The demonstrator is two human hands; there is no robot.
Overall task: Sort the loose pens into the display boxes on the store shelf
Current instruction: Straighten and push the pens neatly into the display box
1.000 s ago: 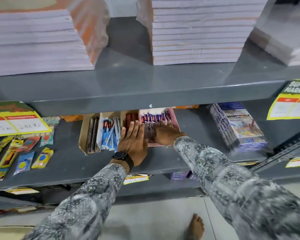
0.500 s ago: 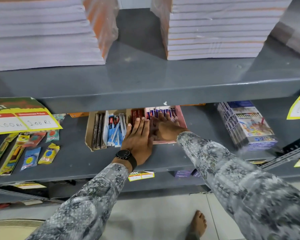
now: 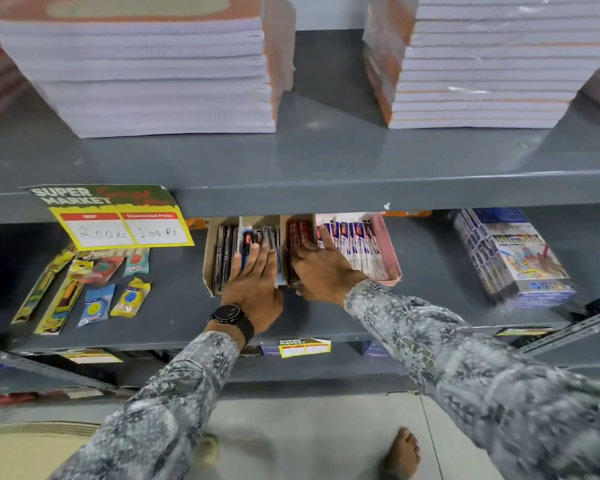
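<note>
Our left fingers (image 3: 257,252) have slid flat onto the blue pens (image 3: 247,241), gripping nothing; right fingers (image 3: 321,237) flat, tidying red pens (image 3: 298,233).

Matt grey metal shelf (image 3: 326,161), brown cardboard box (image 3: 209,261), glossy plastic-wrapped pen packs (image 3: 361,251)

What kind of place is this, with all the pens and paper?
Most likely a shop's stationery aisle. A yellow price tag reading "Super Market" hangs from a grey metal shelf, stacks of notebooks sit above, and display boxes of pens sit below.
</note>
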